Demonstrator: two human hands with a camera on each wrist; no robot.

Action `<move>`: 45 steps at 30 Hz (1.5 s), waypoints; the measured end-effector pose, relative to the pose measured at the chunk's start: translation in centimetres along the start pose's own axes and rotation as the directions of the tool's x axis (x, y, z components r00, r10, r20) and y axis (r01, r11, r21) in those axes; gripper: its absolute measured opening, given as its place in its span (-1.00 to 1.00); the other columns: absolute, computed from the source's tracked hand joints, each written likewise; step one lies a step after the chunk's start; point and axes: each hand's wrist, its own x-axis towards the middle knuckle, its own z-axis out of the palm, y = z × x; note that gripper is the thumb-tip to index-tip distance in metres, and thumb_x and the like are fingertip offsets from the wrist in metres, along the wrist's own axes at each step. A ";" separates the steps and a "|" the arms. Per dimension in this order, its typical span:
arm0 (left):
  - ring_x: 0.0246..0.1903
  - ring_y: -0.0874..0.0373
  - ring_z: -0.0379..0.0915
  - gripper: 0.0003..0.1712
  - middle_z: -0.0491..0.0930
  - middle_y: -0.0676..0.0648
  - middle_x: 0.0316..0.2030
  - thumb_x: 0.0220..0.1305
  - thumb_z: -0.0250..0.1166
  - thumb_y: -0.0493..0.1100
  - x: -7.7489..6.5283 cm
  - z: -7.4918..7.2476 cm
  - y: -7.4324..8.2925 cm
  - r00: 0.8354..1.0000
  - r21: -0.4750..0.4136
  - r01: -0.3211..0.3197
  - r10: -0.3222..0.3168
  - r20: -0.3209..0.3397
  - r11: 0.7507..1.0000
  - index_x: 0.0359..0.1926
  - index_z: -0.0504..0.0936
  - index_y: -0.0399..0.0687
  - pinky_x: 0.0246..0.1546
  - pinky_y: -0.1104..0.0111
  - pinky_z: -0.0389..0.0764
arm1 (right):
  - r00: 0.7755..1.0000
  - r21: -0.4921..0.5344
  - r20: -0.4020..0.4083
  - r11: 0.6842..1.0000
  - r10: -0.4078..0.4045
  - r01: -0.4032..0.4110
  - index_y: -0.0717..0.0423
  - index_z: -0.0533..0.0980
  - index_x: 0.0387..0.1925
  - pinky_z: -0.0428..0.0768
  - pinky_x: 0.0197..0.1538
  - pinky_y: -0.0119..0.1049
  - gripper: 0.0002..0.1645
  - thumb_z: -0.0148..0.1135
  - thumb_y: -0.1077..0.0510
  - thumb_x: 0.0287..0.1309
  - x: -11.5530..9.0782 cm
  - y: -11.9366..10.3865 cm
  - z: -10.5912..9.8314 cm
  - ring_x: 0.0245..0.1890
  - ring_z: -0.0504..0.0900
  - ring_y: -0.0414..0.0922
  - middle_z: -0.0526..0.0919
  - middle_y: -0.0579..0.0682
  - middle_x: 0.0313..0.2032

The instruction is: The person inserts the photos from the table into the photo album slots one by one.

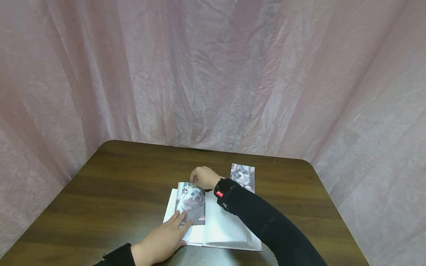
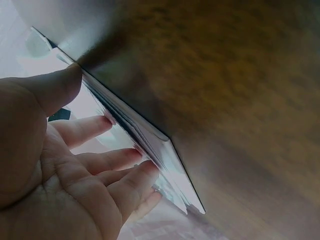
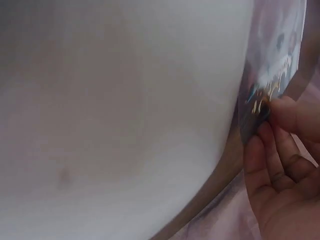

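An open photo album (image 1: 223, 221) with white pages lies on the table. Over its left page is a photo (image 1: 192, 202) of a pale, furry animal with a crown-like ornament. My right hand (image 1: 205, 178) pinches the photo's top edge between thumb and fingers, as the right wrist view shows close up on the photo corner (image 3: 272, 65). At the lower left, my left hand (image 1: 164, 235) rests its extended fingers on the page and the photo's lower part. In the left wrist view, its thumb (image 2: 60, 90) lies along the album's edge (image 2: 125, 115).
A second photo (image 1: 242, 175), of a grey and white cat, lies behind the album's right side, partly hidden by my right sleeve (image 1: 263, 218). The brown wooden table (image 1: 100, 207) reaches back to a pink curtain (image 1: 206, 74).
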 end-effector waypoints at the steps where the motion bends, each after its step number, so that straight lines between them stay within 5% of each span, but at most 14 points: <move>1: 0.35 -0.31 0.25 -0.39 0.32 -0.35 0.38 0.39 0.25 0.06 0.0 0.0 0.0 1.000 0.002 0.000 0.000 -0.001 1.000 0.35 0.47 -0.13 0.15 -0.01 0.54 | 1.000 -0.015 -0.006 1.000 -0.003 0.003 0.09 0.73 -0.30 0.58 -0.13 -0.41 -0.76 0.23 0.41 0.17 0.0 -0.2 0.0 -0.27 0.63 -0.22 0.73 -0.11 -0.32; 12: 0.34 -0.33 0.26 -0.39 0.33 -0.37 0.36 0.38 0.26 0.05 0.1 0.0 0.0 1.000 -0.005 0.001 -0.001 -0.008 1.000 0.33 0.48 -0.15 0.16 -0.03 0.52 | 0.996 -0.010 0.035 0.997 0.082 -0.081 0.05 0.72 -0.29 0.60 -0.03 -0.37 -0.71 0.12 0.38 0.22 0.2 -0.7 0.2 -0.12 0.66 -0.16 0.74 -0.12 -0.26; 28: 0.33 -0.37 0.24 -0.38 0.33 -0.38 0.36 0.39 0.24 0.06 0.1 0.0 0.0 0.999 0.005 -0.001 0.001 -0.032 1.000 0.34 0.47 -0.17 0.18 -0.02 0.50 | 0.972 0.056 0.185 0.986 0.145 -0.158 -0.03 0.66 -0.43 0.54 -0.34 -0.40 -0.78 0.20 0.26 0.30 -0.1 -1.4 0.5 -0.37 0.54 -0.23 0.66 -0.18 -0.37; 34: 0.31 -0.36 0.28 -0.38 0.34 -0.38 0.34 0.37 0.27 0.05 0.1 0.1 0.0 0.999 0.001 0.009 -0.009 -0.039 1.000 0.33 0.48 -0.16 0.18 -0.03 0.50 | 0.967 0.065 0.230 0.989 0.113 -0.131 -0.04 0.67 -0.43 0.54 -0.19 -0.41 -0.80 0.25 0.24 0.29 -0.3 -1.4 0.6 -0.30 0.55 -0.26 0.68 -0.19 -0.30; 45: 0.30 -0.36 0.30 -0.37 0.37 -0.39 0.32 0.35 0.29 0.05 0.0 0.1 0.0 0.998 -0.001 0.006 -0.006 -0.061 1.000 0.33 0.48 -0.17 0.18 -0.03 0.50 | 0.970 0.104 0.241 0.993 0.037 -0.064 0.03 0.69 -0.38 0.51 -0.25 -0.43 -0.84 0.23 0.25 0.26 -0.7 -1.3 0.4 -0.35 0.52 -0.27 0.63 -0.20 -0.34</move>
